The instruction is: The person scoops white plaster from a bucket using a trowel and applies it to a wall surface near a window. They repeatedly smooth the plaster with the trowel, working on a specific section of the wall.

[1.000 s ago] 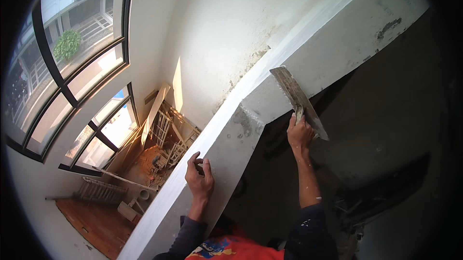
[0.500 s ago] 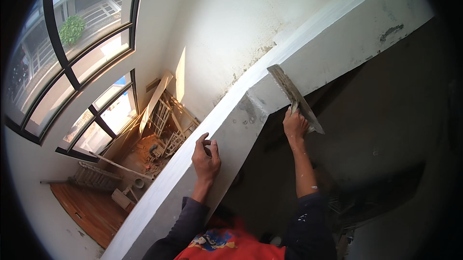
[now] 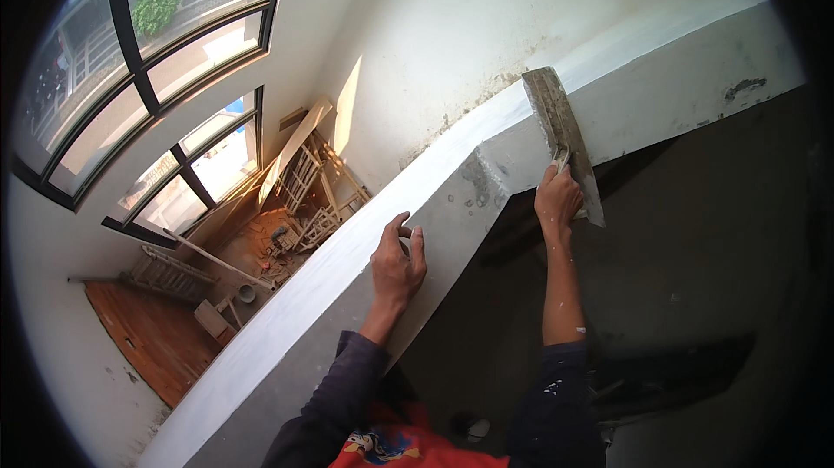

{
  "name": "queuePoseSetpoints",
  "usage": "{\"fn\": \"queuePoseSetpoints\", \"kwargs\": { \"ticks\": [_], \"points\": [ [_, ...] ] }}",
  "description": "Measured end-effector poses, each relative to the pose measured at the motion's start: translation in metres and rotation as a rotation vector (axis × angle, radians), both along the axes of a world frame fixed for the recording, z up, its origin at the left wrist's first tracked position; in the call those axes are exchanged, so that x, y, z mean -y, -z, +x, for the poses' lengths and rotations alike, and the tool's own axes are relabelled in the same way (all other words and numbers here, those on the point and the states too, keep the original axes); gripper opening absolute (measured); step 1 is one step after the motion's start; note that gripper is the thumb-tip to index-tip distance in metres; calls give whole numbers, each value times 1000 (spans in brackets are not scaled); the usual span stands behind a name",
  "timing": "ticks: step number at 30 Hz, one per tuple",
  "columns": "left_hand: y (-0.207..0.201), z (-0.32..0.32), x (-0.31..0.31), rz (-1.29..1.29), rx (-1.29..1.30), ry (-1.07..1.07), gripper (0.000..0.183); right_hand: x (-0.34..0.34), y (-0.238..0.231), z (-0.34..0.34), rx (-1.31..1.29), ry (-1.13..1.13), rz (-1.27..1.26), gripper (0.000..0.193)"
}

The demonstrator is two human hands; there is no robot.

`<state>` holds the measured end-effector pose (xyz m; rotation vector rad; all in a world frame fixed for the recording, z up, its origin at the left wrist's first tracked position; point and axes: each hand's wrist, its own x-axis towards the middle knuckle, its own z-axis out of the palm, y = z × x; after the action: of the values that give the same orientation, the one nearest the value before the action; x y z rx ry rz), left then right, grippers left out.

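A flat, long-bladed plastering trowel (image 3: 562, 125), smeared with dried plaster, is gripped at its handle by my right hand (image 3: 559, 201). Its blade lies across the near face of the low wall (image 3: 452, 207), just right of the bend, with its upper end reaching the white top edge. My left hand (image 3: 397, 266) is at the wall's near face, left of the bend. Its fingers are loosely bent with gaps between them, and nothing shows in them. Whether it touches the wall, I cannot tell. Grey patches and small pits mark the face near the bend.
Beyond the low wall, a lower floor holds wooden ladders (image 3: 303, 174), a leaning board (image 3: 294, 151), a bucket (image 3: 247, 293) and rubble. Dark-framed windows (image 3: 143, 77) stand at the left. A dark area (image 3: 651, 268) lies on the near right.
The view has shifted, so the wall and room sit differently in it. My right hand has slid the trowel slightly along the wall, away from the bend. My left hand keeps its bent pose.
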<state>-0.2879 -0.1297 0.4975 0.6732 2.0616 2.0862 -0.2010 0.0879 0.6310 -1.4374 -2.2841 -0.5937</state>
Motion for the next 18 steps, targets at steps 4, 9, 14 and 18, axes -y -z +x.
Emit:
{"fn": "queuePoseSetpoints", "kwargs": {
  "ticks": [4, 9, 14, 18],
  "points": [
    [2, -1, -3, 3, 12, 3, 28, -1, -8, -26, 19, 48, 73, 37],
    [3, 0, -4, 20, 67, 1, 29, -12, 14, -30, 101, 84, 68, 39],
    [1, -4, -1, 42, 85, -8, 29, -8, 9, -35, 143, 138, 18, 40],
    [0, -6, 3, 43, 119, -17, 27, -5, 15, -35, 114, 139, -19, 42]
  ]
}}
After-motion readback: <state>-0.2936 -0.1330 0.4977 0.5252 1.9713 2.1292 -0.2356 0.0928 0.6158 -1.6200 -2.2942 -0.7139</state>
